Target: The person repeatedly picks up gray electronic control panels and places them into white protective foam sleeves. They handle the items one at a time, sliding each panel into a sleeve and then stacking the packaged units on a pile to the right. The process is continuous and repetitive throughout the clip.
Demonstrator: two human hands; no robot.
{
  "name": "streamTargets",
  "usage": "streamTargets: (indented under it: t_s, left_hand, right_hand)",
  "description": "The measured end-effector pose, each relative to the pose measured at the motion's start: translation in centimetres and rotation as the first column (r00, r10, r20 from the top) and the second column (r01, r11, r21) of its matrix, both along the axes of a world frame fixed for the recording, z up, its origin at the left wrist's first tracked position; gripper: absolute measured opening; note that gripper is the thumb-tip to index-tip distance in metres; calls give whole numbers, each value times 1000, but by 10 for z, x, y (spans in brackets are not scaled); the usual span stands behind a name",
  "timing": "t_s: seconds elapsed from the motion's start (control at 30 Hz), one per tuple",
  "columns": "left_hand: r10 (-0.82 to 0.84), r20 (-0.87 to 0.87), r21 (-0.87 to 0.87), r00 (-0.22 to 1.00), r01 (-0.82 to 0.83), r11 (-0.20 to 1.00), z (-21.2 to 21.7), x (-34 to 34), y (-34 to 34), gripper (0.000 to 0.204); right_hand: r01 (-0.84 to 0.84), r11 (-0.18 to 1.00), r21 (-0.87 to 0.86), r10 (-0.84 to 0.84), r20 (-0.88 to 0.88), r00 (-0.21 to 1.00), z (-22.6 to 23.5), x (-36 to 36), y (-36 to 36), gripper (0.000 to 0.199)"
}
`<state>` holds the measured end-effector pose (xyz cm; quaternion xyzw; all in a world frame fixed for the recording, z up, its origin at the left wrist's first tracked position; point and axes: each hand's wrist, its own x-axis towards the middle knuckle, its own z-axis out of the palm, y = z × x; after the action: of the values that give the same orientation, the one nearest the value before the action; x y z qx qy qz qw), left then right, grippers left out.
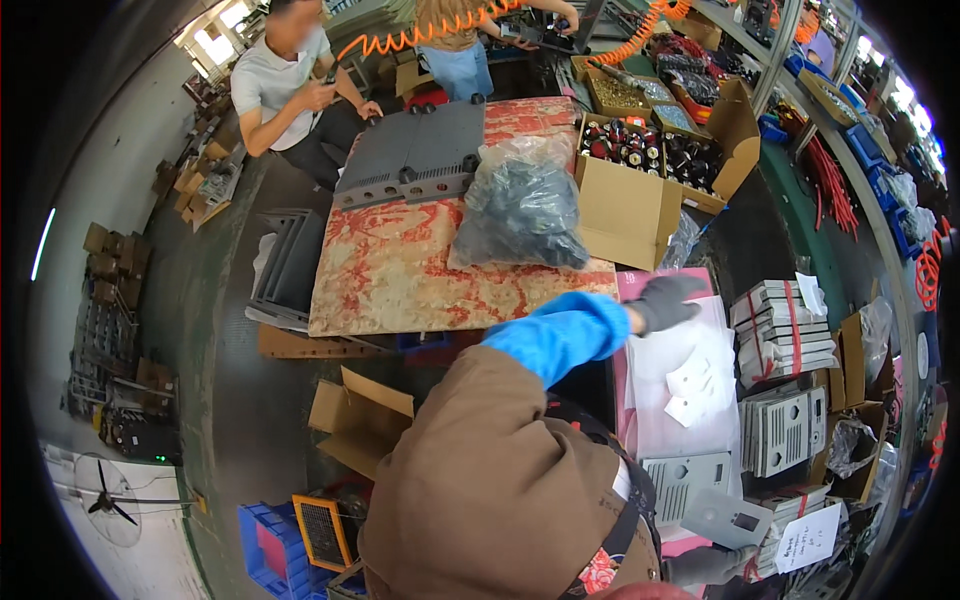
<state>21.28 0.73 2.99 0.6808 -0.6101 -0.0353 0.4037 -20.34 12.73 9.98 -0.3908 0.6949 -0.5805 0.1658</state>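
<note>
A: Where is the grey panel (733,517) found?

B: It is seen at the near end of the pink table (640,285), gripped by its lower edge in the right hand (712,566). The gloved fingers are closed on it, though only part of that hand is shown.

A: And the left hand (665,300)?

B: It is held out over the far end of the pink table, above a white sheet (660,375). Its fingers are loosely spread and slightly curled, and nothing is seen in them.

A: How much can be judged as done?

B: To the right of the pink table, bundles (785,330) tied with red straps are stacked, so part of the work is judged finished. A loose stack (785,430) is also seen there without straps, and one more panel (685,472) is laid flat on the table, so a share is judged left.

A: What cannot be made out?

B: The near edge of the pink table is covered by a brown sleeve (490,480). The contents of the dark bag (520,210), beyond the table, cannot be told.
</note>
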Motion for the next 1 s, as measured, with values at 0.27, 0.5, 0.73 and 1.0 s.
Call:
streamTargets:
  t_s: [0.27,0.5,0.73,1.0]
  left_hand:
    - [759,78,1,646,-762,648,112,184,155,50]
    - [1000,16,-25,0,-1000,0,113,299,248,65]
    - [774,41,2,631,-775,632,83,247,193,48]
    - [-319,-612,85,724,461,883,123,-125,125,40]
  right_hand:
    - [-2,1000,19,0,76,997,-5,-10,4,42]
    - [-29,1000,7,29,91,995,-14,-26,9,42]
    - [-82,996,40,73,193,979,8,-17,11,48]
    - [-642,731,-230,343,-689,638,38,52,-12,24]
